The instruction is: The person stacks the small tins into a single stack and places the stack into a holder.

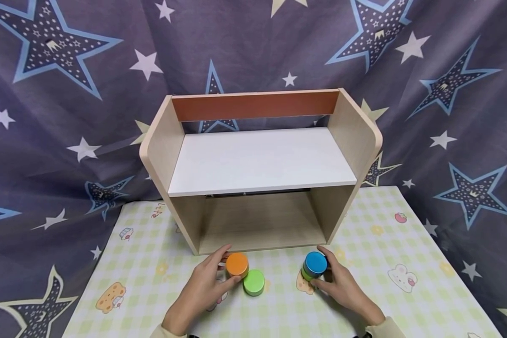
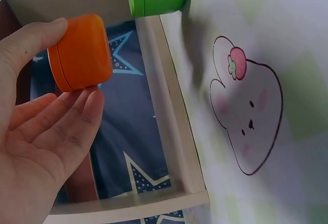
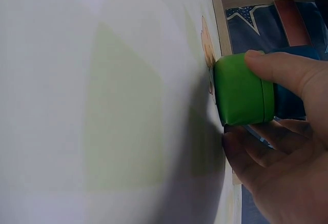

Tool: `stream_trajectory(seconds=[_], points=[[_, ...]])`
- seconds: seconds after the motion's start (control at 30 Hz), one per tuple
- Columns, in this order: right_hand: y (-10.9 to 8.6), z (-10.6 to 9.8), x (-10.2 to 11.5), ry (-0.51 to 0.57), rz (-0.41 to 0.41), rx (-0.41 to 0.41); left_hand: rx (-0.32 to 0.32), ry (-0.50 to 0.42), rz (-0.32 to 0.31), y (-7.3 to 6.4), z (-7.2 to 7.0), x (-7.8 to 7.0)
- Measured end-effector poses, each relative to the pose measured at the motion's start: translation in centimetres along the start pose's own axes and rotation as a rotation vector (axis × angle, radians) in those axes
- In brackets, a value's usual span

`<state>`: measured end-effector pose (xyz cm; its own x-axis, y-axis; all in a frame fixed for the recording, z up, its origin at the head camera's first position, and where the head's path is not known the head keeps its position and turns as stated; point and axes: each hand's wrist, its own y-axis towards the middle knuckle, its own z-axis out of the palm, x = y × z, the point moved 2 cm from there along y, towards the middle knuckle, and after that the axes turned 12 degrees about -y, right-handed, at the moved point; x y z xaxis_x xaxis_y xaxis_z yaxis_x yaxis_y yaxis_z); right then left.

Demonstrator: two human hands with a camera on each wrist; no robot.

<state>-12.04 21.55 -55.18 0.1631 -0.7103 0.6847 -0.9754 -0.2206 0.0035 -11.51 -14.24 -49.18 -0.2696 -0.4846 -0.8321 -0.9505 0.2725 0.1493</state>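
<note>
My left hand (image 1: 203, 285) pinches a small round orange jar (image 1: 237, 265) between thumb and fingers. In the left wrist view the orange jar (image 2: 82, 52) shows a lid seam and is raised off the tablecloth. A light green jar (image 1: 254, 282) stands on the cloth just right of it. Farther right, a blue jar (image 1: 315, 263) sits stacked on another green jar (image 1: 306, 274). My right hand (image 1: 342, 284) grips this lower jar, its thumb on the green jar (image 3: 241, 90) near the lid seam in the right wrist view. The other right fingers are underneath, partly hidden.
A wooden two-level shelf unit (image 1: 262, 162) with a white upper board stands just beyond my hands. Under it lies a green-checked tablecloth (image 1: 405, 253) with cartoon prints. A dark star-patterned curtain (image 1: 456, 141) hangs behind and at both sides.
</note>
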Motion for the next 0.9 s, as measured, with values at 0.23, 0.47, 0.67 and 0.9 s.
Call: stream_trajectory(seconds=[0.23,0.47,0.67,0.9], points=[[-0.1,0.0,-0.1,-0.001,-0.010,-0.005,0.037,-0.008,-0.014,0.6,0.4,-0.3],[-0.1,0.0,0.0,-0.011,-0.017,-0.002,0.055,-0.016,-0.006,1.1,0.8,-0.6],[0.0,-0.1,0.0,-0.017,-0.018,-0.004,0.059,-0.010,0.015,1.4,1.0,-0.9],[0.0,-0.1,0.0,-0.010,-0.013,-0.002,0.069,-0.021,0.034,1.6,1.3,-1.1]])
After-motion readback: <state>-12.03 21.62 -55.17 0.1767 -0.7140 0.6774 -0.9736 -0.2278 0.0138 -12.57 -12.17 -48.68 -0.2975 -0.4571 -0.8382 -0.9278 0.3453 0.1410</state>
